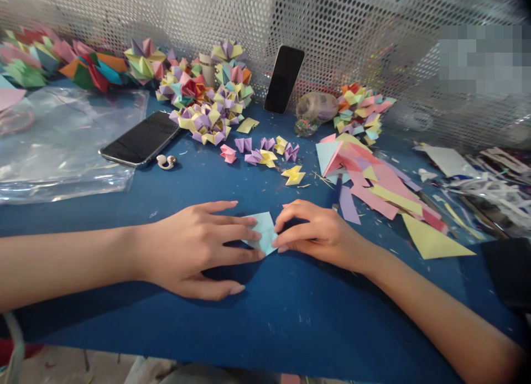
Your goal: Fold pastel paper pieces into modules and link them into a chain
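A small light blue folded paper (264, 231) lies on the blue table (290, 312) between my hands. My left hand (194, 248) rests flat over its left side, fingers stretched out and pressing the paper down. My right hand (317, 232) is curled, its fingertips pinching the paper's right edge. Beyond the hands lie small folded paper units (267, 151) in purple, pink and yellow.
Loose coloured paper sheets (373, 179) spread at the right, scraps (489, 179) beyond. One phone (141, 139) lies flat at the left by a clear plastic bag (58, 146); another phone (284, 78) leans on the perforated wall. Finished paper clusters (203, 96) line the back.
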Demonstrator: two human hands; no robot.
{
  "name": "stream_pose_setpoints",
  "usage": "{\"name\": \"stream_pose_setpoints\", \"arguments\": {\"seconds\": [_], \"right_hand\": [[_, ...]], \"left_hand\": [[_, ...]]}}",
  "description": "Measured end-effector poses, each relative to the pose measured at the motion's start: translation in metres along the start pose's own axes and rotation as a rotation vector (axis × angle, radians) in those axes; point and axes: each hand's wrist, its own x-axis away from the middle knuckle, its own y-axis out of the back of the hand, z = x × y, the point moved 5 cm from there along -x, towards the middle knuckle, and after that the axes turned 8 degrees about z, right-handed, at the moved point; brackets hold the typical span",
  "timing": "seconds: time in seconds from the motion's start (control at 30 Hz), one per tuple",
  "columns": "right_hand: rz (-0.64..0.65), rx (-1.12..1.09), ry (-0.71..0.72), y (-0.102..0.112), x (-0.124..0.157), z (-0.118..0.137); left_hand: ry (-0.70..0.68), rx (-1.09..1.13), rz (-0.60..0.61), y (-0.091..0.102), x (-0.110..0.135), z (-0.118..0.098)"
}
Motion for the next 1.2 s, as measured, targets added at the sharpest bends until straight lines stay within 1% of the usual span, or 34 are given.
{"name": "stream_pose_setpoints", "arguments": {"seconds": [0.2, 0.5, 0.73, 0.97, 1.1, 1.2], "right_hand": [[-0.058, -0.017, 0.000, -0.003, -0.004, -0.002], [-0.134, -0.002, -0.188, -0.010, -0.014, 0.000], [-0.128, 0.058, -0.251, -0.012, -0.014, 0.005], [-0.280, 0.062, -0.481, -0.007, -0.011, -0.008], [-0.311, 0.067, -0.525, -0.009, -0.010, -0.015], [-0.338, 0.115, -0.492, -0.008, -0.009, -0.013]], "left_hand": [[-0.023, -0.007, -0.021, 0.001, 0.000, 0.000], [0.002, -0.058, 0.040, 0.000, -0.002, -0.002], [-0.005, -0.057, 0.039, -0.001, -0.002, -0.001], [0.001, -0.029, 0.018, 0.000, -0.001, -0.001], [0.009, -0.014, 0.014, 0.000, -0.001, -0.001], [-0.020, -0.011, 0.037, -0.001, -0.002, -0.002]]}}
